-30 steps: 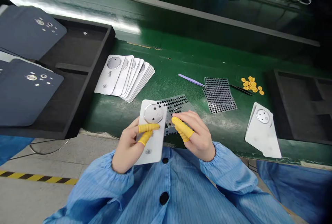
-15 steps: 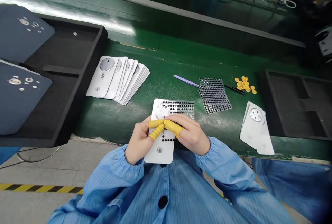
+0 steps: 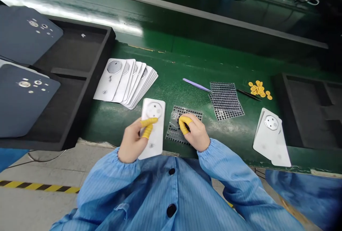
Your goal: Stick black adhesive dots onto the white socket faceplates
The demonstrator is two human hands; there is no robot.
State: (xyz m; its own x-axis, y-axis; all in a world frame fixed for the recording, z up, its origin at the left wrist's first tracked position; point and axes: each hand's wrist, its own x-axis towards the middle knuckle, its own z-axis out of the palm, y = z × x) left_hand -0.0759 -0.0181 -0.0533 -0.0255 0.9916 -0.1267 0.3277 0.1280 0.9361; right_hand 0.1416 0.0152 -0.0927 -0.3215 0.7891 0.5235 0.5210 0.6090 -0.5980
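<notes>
Yellow covers sit on the thumb and index finger of both hands. My left hand [image 3: 136, 139] lies on a white card [image 3: 157, 136] with a round plate at its top; its thumb and index finger are close together over the card, and anything between them is too small to tell. Right of the card, a clear sheet of black dots [image 3: 175, 136] rests on the green table. Over that sheet my right hand [image 3: 195, 131] is curled, thumb and index tips together; what they hold, if anything, is hidden.
A fan of white cards [image 3: 107, 85] lies beside a black tray [image 3: 100, 58] at left. To the right are purple tweezers [image 3: 196, 85], more dot sheets [image 3: 226, 99], black tweezers [image 3: 248, 95], yellow discs [image 3: 259, 89], white cards [image 3: 267, 134] and another black tray [image 3: 280, 99].
My hands have moved apart from their meeting point over the card. The card has shifted left with my left hand, uncovering the dot sheet, and my right hand is now over that sheet.
</notes>
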